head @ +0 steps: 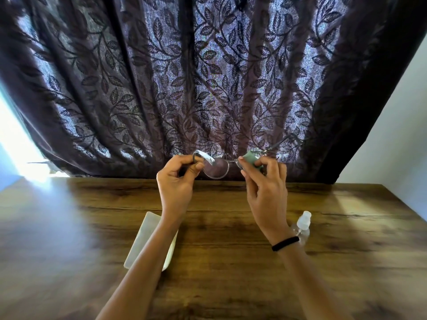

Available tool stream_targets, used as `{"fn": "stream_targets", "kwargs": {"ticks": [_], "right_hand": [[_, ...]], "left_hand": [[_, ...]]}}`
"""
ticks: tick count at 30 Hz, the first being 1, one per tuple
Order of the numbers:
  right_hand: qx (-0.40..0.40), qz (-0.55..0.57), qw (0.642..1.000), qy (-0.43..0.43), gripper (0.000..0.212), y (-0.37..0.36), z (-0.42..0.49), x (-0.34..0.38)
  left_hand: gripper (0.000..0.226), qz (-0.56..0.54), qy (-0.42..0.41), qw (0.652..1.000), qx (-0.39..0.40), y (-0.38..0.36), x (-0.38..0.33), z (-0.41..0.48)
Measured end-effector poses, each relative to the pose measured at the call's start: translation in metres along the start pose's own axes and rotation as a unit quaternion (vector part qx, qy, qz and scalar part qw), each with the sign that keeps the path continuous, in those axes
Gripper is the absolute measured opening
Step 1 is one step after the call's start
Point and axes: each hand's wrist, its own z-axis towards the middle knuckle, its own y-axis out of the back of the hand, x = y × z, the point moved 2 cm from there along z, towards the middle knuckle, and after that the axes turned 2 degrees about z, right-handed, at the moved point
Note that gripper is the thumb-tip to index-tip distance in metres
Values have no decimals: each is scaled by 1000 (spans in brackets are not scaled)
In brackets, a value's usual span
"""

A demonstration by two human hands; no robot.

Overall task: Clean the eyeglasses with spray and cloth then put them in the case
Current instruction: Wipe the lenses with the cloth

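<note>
Head view: clear-rimmed eyeglasses (217,169) held in the air between both hands, above the far edge of the brown wood-grain surface (231,262), dark leaf-patterned curtain (208,77) behind. Left hand (176,183) curled, thumb and fingers pinching the frame's left end at the hinge. Right hand (265,183) pinching a small green cloth (253,159) around the other lens, which is hidden under the cloth. Judgement: wiping step, casing not yet done. Handling: glasses look light, rims thin and slightly flexible, lenses smear and scratch easily, hinges are the weak spot. Best hold is rim edge or hinge, never lens faces; support the frame next to the lens being rubbed so it doesn't twist. Cloth is soft and limp, needs bunching. Count: 1 eyeglasses, 1 cloth, 1 clear plastic spray bottle (302,224) on the surface by the right wrist, 1 pale rectangular case (147,241) partly under the left forearm (open or closed unclear), 2 hands
</note>
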Motion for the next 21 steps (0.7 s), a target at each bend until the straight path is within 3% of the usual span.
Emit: {"fn": "stream_targets", "kwargs": {"ticks": [5, 13, 21], "right_hand": [[-38, -6, 999, -9, 20, 3, 0, -1], [-71, -10, 997, -36, 17, 6, -2, -4], [-13, 19, 1000, -8, 29, 2, 0, -2]], "left_hand": [[23, 3, -5, 1000, 4, -1, 0, -1], [22, 1, 5, 1000, 2, -4, -1, 1], [19, -14, 20, 1000, 2, -3, -3, 3]]}}
